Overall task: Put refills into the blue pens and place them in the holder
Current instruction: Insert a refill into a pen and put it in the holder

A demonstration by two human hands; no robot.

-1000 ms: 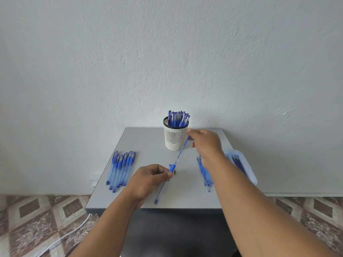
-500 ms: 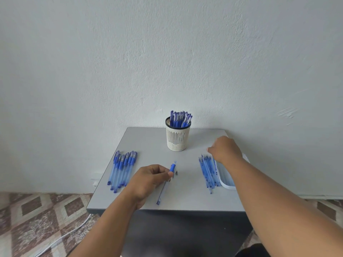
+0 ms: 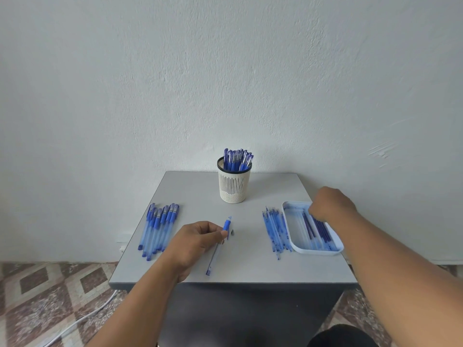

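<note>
My left hand (image 3: 198, 236) pinches an open blue pen barrel (image 3: 216, 254) by its grip, low over the middle of the grey table (image 3: 250, 271). The pen's small dark tip piece (image 3: 232, 232) lies just to its right. My right hand (image 3: 330, 202) reaches into the white tray (image 3: 315, 252) at the right, where its curled fingertips pinch the far end of a dark blue refill (image 3: 319, 229). At the back centre stands the cream slotted holder (image 3: 234, 186) with several capped blue pens (image 3: 238, 159) in it.
Several capped blue pens (image 3: 159, 226) lie in a row at the left of the table. A bundle of pale refills (image 3: 275, 229) lies just left of the tray. A white wall rises behind the table, and a white cable (image 3: 82, 319) runs over the tiled floor.
My right hand drew a refill out of the pen, went to the pale refill bundle, then moved right into the tray. My left hand kept hold of the barrel.
</note>
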